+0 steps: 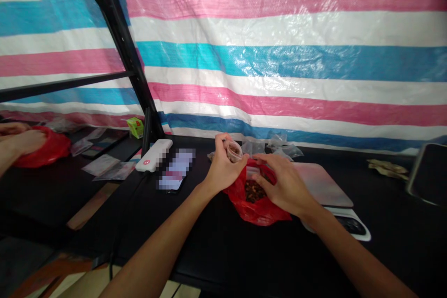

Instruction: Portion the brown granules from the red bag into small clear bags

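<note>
My left hand [226,167] is closed around a small clear plastic cup [234,149] with brown bits inside, tilted over the far left side of a red plastic bag [258,213]. Dark brown, dried-looking pieces [254,192] lie in the open bag. At the bag's right side, my right hand [284,184] curls over the rim, thumb inside and fingers on the far edge. A small patch of clear plastic [250,172] shows in the mouth near the thumb. Right beside the bag is a scale [321,184] with a metal plate, partly covered by my right hand.
Clear bags [284,146] lie behind my hands. To the left are a phone [177,172] and a white power strip or box [154,154]. A black frame post [122,42] rises there. Another person's hand [30,142] reaches into a red bag [52,151] at far left.
</note>
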### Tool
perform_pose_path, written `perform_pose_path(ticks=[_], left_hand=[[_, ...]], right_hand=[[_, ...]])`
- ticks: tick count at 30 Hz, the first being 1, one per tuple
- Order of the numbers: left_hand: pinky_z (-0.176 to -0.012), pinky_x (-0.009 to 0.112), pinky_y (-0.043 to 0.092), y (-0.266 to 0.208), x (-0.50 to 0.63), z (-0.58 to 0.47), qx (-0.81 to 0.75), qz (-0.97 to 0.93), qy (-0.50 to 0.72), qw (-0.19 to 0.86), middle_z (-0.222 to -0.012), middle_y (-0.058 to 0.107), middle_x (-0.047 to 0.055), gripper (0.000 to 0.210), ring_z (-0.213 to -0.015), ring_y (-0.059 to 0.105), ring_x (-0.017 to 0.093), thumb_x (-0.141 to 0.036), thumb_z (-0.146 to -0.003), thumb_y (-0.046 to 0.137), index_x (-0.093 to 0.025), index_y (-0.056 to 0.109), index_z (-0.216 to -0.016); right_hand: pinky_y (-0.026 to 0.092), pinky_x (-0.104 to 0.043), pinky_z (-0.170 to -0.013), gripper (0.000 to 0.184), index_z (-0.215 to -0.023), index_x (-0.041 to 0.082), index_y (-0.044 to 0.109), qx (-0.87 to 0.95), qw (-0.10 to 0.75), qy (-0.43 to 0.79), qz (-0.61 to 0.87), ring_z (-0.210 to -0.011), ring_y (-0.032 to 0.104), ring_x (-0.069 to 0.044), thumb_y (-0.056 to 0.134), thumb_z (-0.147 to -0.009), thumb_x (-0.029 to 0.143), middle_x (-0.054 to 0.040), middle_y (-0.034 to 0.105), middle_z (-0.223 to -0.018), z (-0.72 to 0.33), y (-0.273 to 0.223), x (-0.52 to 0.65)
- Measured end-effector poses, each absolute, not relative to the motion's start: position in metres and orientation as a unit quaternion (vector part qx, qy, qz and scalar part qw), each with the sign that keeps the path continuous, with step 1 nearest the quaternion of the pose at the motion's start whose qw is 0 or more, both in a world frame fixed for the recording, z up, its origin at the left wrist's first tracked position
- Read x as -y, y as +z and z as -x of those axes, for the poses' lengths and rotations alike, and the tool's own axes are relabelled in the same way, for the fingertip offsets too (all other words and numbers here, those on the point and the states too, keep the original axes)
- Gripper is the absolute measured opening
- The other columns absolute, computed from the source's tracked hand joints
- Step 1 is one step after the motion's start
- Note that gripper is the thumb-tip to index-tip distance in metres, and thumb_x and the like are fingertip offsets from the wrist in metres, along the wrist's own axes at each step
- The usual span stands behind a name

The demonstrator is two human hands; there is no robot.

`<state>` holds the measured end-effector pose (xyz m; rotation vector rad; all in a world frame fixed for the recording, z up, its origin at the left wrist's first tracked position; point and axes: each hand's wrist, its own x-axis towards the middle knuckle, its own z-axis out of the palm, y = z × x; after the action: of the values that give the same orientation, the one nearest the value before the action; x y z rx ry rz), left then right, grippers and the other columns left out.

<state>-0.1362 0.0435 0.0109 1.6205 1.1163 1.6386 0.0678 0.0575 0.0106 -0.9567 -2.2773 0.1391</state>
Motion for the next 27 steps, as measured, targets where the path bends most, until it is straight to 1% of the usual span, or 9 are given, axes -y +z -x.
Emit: perform_pose_path(ticks=[2,3,8,12,16,19,23,25,27], left_hand=[[-0.072,0.023,0.046,0.009,-0.041,0.135,-0.414,-0.628,0.594,0.287,-0.088,0.055,-0.007,0.053,-0.074,0.057,0.010,-0.024,-0.086,0.071,-0.028,0.028,-0.117],[-0.072,0.023,0.046,0.007,-0.040,0.135,-0.410,-0.641,0.582,0.286,-0.088,0.055,-0.007,0.056,-0.075,0.058,0.011,-0.022,-0.085,0.072,-0.028,0.028,-0.119],[-0.073,0.027,0.047,0.004,-0.035,0.135,-0.410,-0.706,0.502,0.286,-0.099,0.062,-0.001,0.061,-0.079,0.061,0.014,-0.025,-0.082,0.076,-0.027,0.029,-0.122],[-0.074,0.028,0.048,0.006,-0.032,0.135,-0.420,-0.718,0.484,0.270,-0.099,0.064,0.000,0.061,-0.081,0.064,0.016,-0.024,-0.080,0.077,-0.026,0.031,-0.121],[-0.070,0.026,0.046,0.010,-0.032,0.135,-0.428,-0.726,0.472,0.258,-0.092,0.065,-0.003,0.055,-0.076,0.064,0.015,-0.022,-0.082,0.073,-0.026,0.035,-0.121],[-0.075,0.027,0.049,0.013,-0.030,0.133,-0.443,-0.723,0.464,0.257,-0.098,0.070,0.000,0.049,-0.083,0.068,0.017,-0.026,-0.084,0.073,-0.026,0.041,-0.122],[-0.080,0.030,0.051,0.019,-0.028,0.133,-0.469,-0.727,0.427,0.262,-0.104,0.074,0.003,0.043,-0.091,0.071,0.022,-0.039,-0.086,0.075,-0.025,0.054,-0.121],[-0.081,0.032,0.051,0.022,-0.027,0.133,-0.474,-0.738,0.403,0.262,-0.104,0.074,0.005,0.036,-0.093,0.071,0.024,-0.042,-0.090,0.070,-0.024,0.059,-0.118],[-0.082,0.033,0.051,0.023,-0.026,0.132,-0.466,-0.745,0.396,0.268,-0.105,0.074,0.006,0.030,-0.095,0.071,0.025,-0.043,-0.094,0.065,-0.023,0.060,-0.117]], right_hand=[[0.049,-0.052,-0.101,0.048,-0.141,0.026,0.055,0.864,0.342,0.063,0.365,-0.118,0.065,-0.034,0.067,-0.096,0.039,-0.0113,0.070,-0.130,-0.066,0.009,-0.056],[0.050,-0.051,-0.100,0.048,-0.142,0.027,0.054,0.863,0.357,0.068,0.353,-0.118,0.065,-0.033,0.066,-0.097,0.039,-0.0111,0.070,-0.131,-0.065,0.009,-0.054],[0.054,-0.041,-0.091,0.022,-0.122,0.031,0.064,0.870,0.403,0.084,0.273,-0.106,0.069,-0.026,0.063,-0.100,0.030,-0.0066,0.072,-0.115,-0.065,0.018,-0.049],[0.055,-0.039,-0.088,0.021,-0.122,0.031,0.067,0.894,0.360,0.080,0.255,-0.102,0.070,-0.025,0.061,-0.101,0.031,-0.0074,0.072,-0.117,-0.069,0.025,-0.049],[0.053,-0.037,-0.083,0.011,-0.108,0.027,0.068,0.902,0.344,0.055,0.257,-0.091,0.071,-0.023,0.059,-0.102,0.032,-0.0060,0.074,-0.106,-0.073,0.026,-0.053],[0.053,-0.036,-0.083,0.008,-0.102,0.026,0.064,0.890,0.374,0.051,0.256,-0.090,0.071,-0.022,0.056,-0.104,0.027,-0.0052,0.074,-0.102,-0.076,0.023,-0.056],[0.054,-0.037,-0.084,0.009,-0.103,0.027,0.064,0.860,0.432,0.046,0.267,-0.091,0.071,-0.023,0.056,-0.102,0.023,-0.0052,0.074,-0.099,-0.076,0.016,-0.056],[0.055,-0.038,-0.084,0.008,-0.101,0.028,0.064,0.836,0.475,0.051,0.270,-0.092,0.071,-0.024,0.058,-0.101,0.022,-0.0048,0.072,-0.097,-0.075,0.014,-0.055],[0.056,-0.038,-0.085,0.008,-0.104,0.028,0.064,0.820,0.502,0.065,0.267,-0.096,0.070,-0.024,0.062,-0.099,0.022,-0.0054,0.071,-0.100,-0.072,0.014,-0.054]])
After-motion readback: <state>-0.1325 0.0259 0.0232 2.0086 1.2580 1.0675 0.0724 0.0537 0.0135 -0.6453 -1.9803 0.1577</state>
